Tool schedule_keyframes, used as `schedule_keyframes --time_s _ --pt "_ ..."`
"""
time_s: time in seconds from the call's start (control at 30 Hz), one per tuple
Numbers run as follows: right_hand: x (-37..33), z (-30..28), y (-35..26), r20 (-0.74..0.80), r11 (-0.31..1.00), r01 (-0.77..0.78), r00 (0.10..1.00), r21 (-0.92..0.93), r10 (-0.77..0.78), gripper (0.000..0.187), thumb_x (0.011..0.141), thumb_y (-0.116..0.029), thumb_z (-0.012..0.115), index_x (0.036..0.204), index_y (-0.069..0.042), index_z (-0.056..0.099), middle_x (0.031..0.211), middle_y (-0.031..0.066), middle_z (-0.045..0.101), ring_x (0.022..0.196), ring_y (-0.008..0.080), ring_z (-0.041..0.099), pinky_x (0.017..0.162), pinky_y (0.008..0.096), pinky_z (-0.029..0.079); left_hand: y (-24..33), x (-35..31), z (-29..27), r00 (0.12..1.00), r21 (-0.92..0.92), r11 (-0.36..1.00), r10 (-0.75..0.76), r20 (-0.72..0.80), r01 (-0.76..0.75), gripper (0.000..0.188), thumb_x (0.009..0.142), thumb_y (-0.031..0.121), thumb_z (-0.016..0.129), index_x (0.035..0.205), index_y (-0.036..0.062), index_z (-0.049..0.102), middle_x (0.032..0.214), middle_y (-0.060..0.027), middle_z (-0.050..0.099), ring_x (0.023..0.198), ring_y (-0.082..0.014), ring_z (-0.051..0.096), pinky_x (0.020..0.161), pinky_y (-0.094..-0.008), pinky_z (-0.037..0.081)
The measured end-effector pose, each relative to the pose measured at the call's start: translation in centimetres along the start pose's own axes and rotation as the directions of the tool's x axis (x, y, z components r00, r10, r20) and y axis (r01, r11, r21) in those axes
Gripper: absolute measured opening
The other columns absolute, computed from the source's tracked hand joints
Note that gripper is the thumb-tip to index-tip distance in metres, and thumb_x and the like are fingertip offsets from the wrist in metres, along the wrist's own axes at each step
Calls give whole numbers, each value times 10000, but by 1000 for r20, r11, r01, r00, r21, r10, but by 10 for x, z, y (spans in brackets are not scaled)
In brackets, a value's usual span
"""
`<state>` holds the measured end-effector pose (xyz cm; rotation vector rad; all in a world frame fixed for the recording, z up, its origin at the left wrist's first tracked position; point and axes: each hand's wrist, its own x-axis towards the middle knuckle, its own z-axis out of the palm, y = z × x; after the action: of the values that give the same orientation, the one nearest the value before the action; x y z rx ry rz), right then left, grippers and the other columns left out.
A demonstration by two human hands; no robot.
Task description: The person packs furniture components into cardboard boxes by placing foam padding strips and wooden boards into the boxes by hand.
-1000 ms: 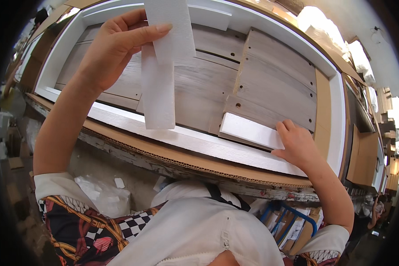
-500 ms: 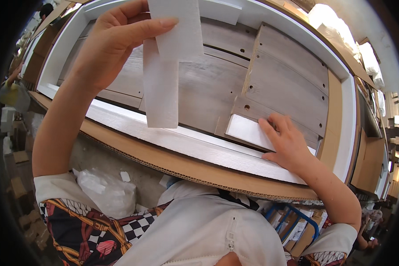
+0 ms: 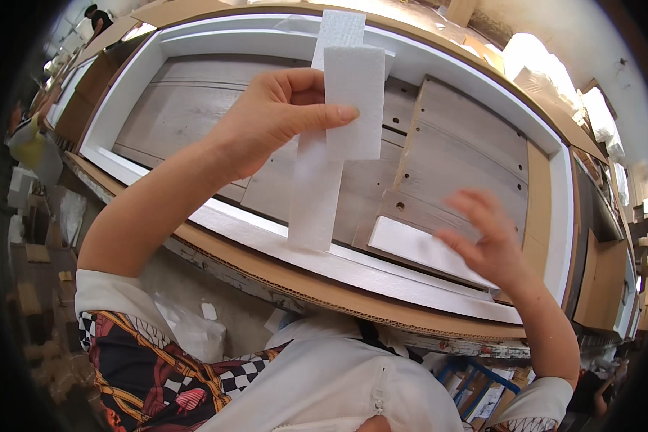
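My left hand (image 3: 284,119) pinches white foam strips between thumb and fingers: a short foam piece (image 3: 360,79) in front and a longer foam strip (image 3: 313,205) behind it. They are held up over an open carton lined with white foam (image 3: 245,229). Grey wooden panels (image 3: 475,129) with drilled holes lie inside. My right hand (image 3: 482,237), a little blurred, is raised with fingers apart and holds nothing. Below it, another white foam strip (image 3: 403,241) lies in the near right part of the carton, along the panels' edge.
Brown cardboard (image 3: 266,277) edges the carton on my side. Further open cartons stand left and right (image 3: 601,281). Wrapped white bundles (image 3: 533,65) are stacked at the far right. A plastic bag (image 3: 187,324) lies below, and a blue-framed cart (image 3: 475,392) stands at the lower right. Another person is far left.
My left hand has moved right and nearer with the foam strips. My right hand has lifted off the foam strip in the carton, which stays there.
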<state>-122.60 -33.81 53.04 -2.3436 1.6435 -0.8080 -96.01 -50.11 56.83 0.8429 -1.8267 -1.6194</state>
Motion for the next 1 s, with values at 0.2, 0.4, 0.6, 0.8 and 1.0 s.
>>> schedule_keyframes --time_s 0.2,0.4,0.6,0.8,1.0 --pt "47 -28 -24 -189 848 -173 934 501 302 276 790 -134 673 1027 -8 607 927 76 638 780 118 592 651 238 461 18 19 59 979 -60 996 83 185 -73 392 743 198 732 1071 20 613 936 -63 657 819 -118 608 782 -260 460" --pt "-2 -82 8 -166 869 -409 871 279 463 265 779 -165 661 973 -3 581 710 59 634 663 103 589 587 239 461 26 15 45 962 68 972 211 172 -225 403 772 34 635 1167 34 558 1105 -106 608 1011 -178 579 904 -296 437" --pt "-116 -90 47 17 670 -724 677 -163 736 155 694 -107 653 690 9 550 588 80 564 545 144 532 531 285 430 11 24 15 987 -13 987 161 11 -161 386 757 -44 559 1135 31 576 1089 -119 614 1013 -199 591 938 -313 423" --pt "-117 -64 49 80 679 -719 676 -147 733 121 670 -88 626 643 10 560 576 107 568 538 186 544 529 302 436 9 24 10 991 -19 994 108 -81 -110 333 768 -14 577 1099 22 594 1072 -120 623 1027 -206 586 954 -317 401" --pt "-124 -51 61 126 737 -639 730 -221 671 95 660 -77 610 616 -5 565 578 126 575 535 243 557 526 327 440 -1 25 3 993 -43 996 69 -98 -73 298 800 13 567 1097 5 585 1066 -123 623 1021 -215 587 951 -319 400"
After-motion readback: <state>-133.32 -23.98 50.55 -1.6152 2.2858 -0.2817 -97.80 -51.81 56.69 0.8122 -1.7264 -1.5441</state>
